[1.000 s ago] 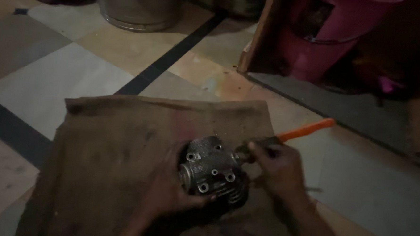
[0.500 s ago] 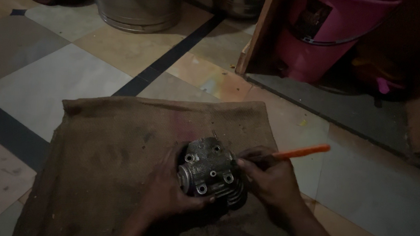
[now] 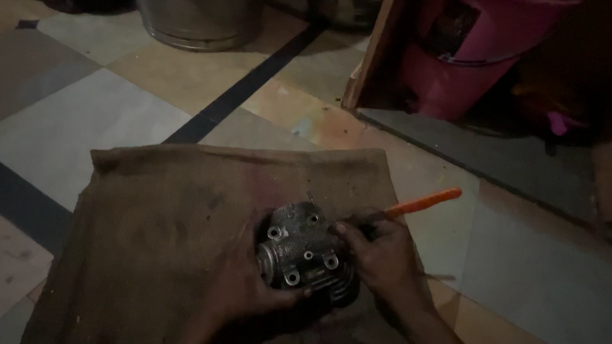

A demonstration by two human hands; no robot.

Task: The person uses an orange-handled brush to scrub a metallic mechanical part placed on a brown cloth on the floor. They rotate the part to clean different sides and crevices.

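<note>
While the left hand (image 3: 246, 293) clamps the grey finned engine part (image 3: 306, 254) from its lower-left side on the brown sackcloth (image 3: 166, 221) at lower centre of the frame, the right hand (image 3: 381, 254) is closed around an orange-handled tool (image 3: 421, 203) touching the part's right edge.

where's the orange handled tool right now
In the head view the orange-handled tool is right of centre, held in the right hand, its handle angling up-right over the brown sack cloth's edge, working end against the metal engine part.
</note>
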